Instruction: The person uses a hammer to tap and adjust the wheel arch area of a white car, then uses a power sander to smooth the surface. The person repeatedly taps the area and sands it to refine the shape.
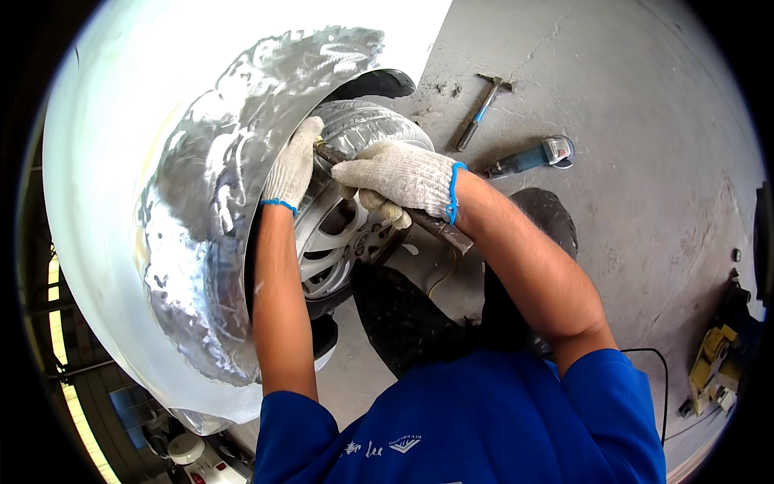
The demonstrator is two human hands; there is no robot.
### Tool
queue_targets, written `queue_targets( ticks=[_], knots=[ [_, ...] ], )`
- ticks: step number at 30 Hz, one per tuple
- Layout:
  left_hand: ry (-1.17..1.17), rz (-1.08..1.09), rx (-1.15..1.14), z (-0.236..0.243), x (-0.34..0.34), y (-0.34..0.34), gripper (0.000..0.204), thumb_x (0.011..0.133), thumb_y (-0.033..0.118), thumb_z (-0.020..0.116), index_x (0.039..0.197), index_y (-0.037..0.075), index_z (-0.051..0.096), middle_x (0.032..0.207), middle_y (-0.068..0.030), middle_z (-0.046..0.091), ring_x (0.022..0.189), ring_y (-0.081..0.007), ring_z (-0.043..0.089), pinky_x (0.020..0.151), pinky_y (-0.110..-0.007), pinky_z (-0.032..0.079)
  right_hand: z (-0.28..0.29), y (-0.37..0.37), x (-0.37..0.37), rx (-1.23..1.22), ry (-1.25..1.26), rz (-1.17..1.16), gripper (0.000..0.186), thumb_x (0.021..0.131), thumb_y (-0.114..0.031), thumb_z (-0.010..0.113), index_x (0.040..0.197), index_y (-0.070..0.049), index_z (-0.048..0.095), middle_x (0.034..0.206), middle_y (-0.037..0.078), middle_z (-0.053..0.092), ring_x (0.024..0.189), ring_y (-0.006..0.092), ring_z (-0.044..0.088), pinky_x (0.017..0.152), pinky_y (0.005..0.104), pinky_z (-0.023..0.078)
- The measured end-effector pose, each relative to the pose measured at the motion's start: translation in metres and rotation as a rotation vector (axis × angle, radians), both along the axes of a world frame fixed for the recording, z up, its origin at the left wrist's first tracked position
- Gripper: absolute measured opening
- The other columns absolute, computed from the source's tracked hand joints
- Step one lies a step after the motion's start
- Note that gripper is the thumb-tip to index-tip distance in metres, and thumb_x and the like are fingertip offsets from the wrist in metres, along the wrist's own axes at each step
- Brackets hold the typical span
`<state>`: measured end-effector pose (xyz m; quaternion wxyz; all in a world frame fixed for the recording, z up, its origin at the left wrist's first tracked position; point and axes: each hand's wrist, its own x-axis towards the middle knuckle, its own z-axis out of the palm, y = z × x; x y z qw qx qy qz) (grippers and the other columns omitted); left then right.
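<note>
My left hand (292, 165), in a cream knit glove with blue cuff, is closed at the wheel arch edge, beside the upper end of a worn metal bar (439, 227); what its fingers hold is partly hidden. My right hand (399, 177), gloved alike, grips that bar, which slants down to the right across the tyre (363, 121) and alloy wheel (318, 266). Left of both hands, the white car body (97, 185) has a broad patch of bare, shiny sanded metal (201, 266) around the arch.
On the grey concrete floor (645, 202) lie a hammer (484, 113) and a teal angle grinder (528, 159). Yellowish equipment (709, 363) stands at the far right, near a black cable (663, 387). My knees are below the wheel. Another white vehicle (205, 460) shows at the lower left.
</note>
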<state>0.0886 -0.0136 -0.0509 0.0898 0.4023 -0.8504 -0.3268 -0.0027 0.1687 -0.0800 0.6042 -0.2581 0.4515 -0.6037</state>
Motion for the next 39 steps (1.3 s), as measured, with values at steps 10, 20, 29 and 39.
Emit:
queue_targets(
  ticks=[10, 20, 29, 39],
  knots=[
    [0.109, -0.020, 0.040, 0.002, 0.003, 0.003, 0.061, 0.095, 0.042, 0.067, 0.134, -0.004, 0.062, 0.135, -0.0140, 0.063, 0.125, -0.0226, 0.055, 0.110, -0.034, 0.038, -0.015, -0.003, 0.010, -0.083, -0.496, 0.063, 0.026, 0.097, -0.025, 0.063, 0.081, -0.005, 0.060, 0.054, -0.001, 0.046, 0.038, 0.0100, 0.042, 0.033, 0.0281, 0.036],
    [0.157, -0.015, 0.156, 0.001, 0.004, -0.001, 0.064, 0.095, 0.042, 0.065, 0.140, -0.003, 0.057, 0.142, -0.0144, 0.057, 0.132, -0.0232, 0.050, 0.114, -0.034, 0.034, -0.001, -0.011, 0.034, -0.111, -0.481, -0.096, 0.029, 0.103, -0.026, 0.058, 0.088, -0.001, 0.059, 0.053, 0.002, 0.049, 0.034, 0.0131, 0.044, 0.032, 0.0282, 0.032],
    [0.222, -0.017, 0.167, -0.004, 0.007, -0.011, 0.053, 0.094, 0.028, 0.071, 0.136, -0.002, 0.060, 0.136, -0.0120, 0.061, 0.128, -0.0217, 0.053, 0.111, -0.034, 0.039, -0.004, -0.015, 0.043, -0.107, -0.312, -0.132, 0.032, 0.103, -0.024, 0.055, 0.083, 0.001, 0.056, 0.054, 0.004, 0.050, 0.035, 0.0138, 0.046, 0.033, 0.0292, 0.033],
    [0.088, 0.028, 0.120, -0.001, 0.012, -0.006, 0.064, 0.096, 0.041, 0.064, 0.140, -0.005, 0.056, 0.144, -0.0172, 0.056, 0.136, -0.0242, 0.049, 0.116, -0.034, 0.032, 0.005, -0.008, 0.026, -0.045, -0.213, -0.008, 0.031, 0.100, -0.025, 0.059, 0.087, 0.003, 0.057, 0.053, 0.005, 0.051, 0.035, 0.0149, 0.049, 0.032, 0.0285, 0.039]
  ],
)
